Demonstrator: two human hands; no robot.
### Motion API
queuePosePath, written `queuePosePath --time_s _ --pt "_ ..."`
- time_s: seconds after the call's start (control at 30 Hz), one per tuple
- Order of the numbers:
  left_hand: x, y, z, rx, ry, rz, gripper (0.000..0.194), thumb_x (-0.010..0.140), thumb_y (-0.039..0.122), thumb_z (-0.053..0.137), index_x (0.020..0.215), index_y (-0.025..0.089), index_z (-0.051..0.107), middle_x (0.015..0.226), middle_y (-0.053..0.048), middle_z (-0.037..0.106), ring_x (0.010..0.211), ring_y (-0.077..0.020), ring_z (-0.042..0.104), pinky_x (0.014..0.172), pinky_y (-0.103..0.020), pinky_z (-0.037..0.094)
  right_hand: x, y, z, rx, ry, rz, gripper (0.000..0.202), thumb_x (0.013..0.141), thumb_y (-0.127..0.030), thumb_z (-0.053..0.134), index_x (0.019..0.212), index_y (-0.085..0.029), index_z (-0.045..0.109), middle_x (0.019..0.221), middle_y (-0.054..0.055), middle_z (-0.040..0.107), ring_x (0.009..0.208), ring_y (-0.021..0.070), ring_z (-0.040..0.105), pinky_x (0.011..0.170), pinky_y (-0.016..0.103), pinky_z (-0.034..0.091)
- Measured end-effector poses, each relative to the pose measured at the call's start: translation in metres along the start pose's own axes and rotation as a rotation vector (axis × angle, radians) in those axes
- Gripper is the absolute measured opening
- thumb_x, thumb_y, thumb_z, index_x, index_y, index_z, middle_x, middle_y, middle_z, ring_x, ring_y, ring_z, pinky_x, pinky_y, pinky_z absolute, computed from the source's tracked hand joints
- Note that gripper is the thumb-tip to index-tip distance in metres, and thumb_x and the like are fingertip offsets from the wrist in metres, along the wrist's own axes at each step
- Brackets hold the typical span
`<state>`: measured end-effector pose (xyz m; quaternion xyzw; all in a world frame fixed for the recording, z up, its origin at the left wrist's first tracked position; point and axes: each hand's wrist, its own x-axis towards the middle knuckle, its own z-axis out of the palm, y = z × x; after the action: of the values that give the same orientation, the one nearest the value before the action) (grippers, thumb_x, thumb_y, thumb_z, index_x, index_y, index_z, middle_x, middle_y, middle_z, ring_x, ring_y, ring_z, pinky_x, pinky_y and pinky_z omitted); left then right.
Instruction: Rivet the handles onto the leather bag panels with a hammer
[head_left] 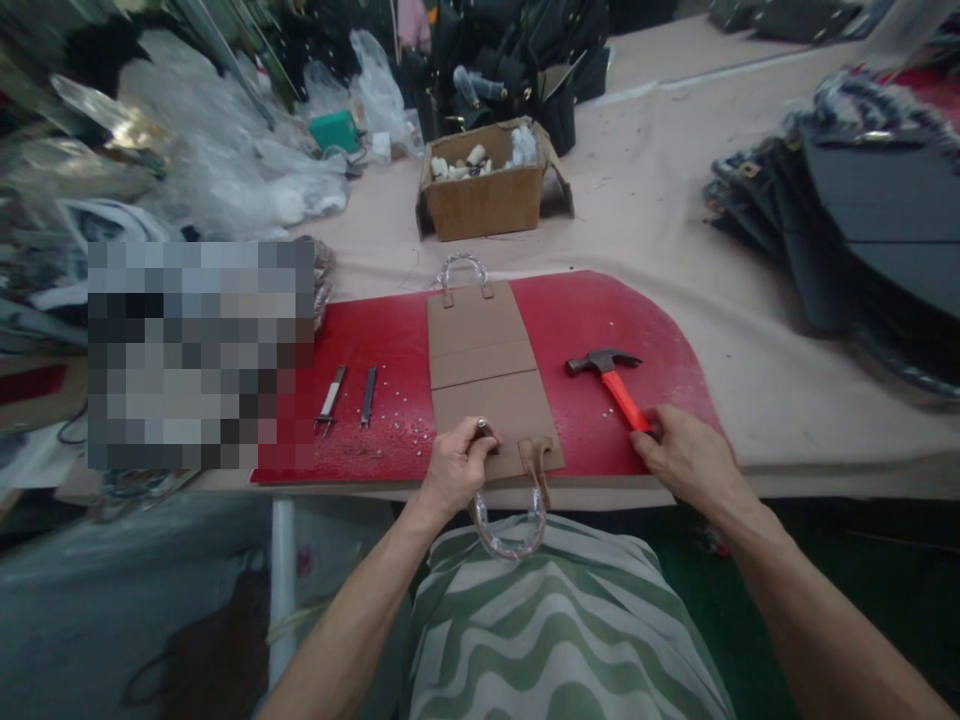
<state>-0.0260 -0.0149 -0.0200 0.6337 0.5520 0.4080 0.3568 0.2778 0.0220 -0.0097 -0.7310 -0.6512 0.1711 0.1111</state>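
A brown leather panel (484, 350) lies on a red mat (600, 290), with one wrapped handle (463, 262) at its far end and another (510, 548) hanging over the table's front edge. My left hand (459, 462) is closed on a small metal punch (482, 428), held upright at the panel's near left corner. On the right, my right hand (686, 450) grips the orange handle of a claw hammer (621, 395); its dark head is over the mat, right of the panel.
Two metal tools (330, 400) (368, 397) and several tiny bits lie on the mat's left part. Behind stands a cardboard box (484, 203) of small white pieces. Dark leather pieces (885, 220) are stacked at right; plastic bags (217, 150) pile up at left.
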Motion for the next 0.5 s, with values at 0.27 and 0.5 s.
queuePosePath --time_s 0.27,0.5 --pt "-0.014 -0.011 0.008 0.287 -0.027 0.284 0.019 0.091 0.018 0.046 0.103 0.020 0.061 0.094 -0.008 0.070 0.084 -0.0186 0.068 0.075 -0.028 0.053 -0.019 -0.047 -0.027 1.183 -0.557 0.348 0.022 0.075 -0.039 0.058 0.081 -0.022 0.047 0.058 -0.008 0.038 0.039 0.0070 0.028 0.034 0.020 0.024" --pt "-0.014 -0.013 0.010 0.315 -0.006 0.263 0.019 0.093 0.020 0.043 0.101 0.019 0.061 0.090 -0.008 0.070 0.080 -0.0188 0.068 0.074 -0.029 0.053 -0.059 -0.075 -0.054 0.458 0.008 -0.394 0.030 0.094 -0.048 0.039 0.077 -0.024 0.043 0.056 -0.002 0.047 0.043 0.0128 0.043 0.042 0.026 0.028"
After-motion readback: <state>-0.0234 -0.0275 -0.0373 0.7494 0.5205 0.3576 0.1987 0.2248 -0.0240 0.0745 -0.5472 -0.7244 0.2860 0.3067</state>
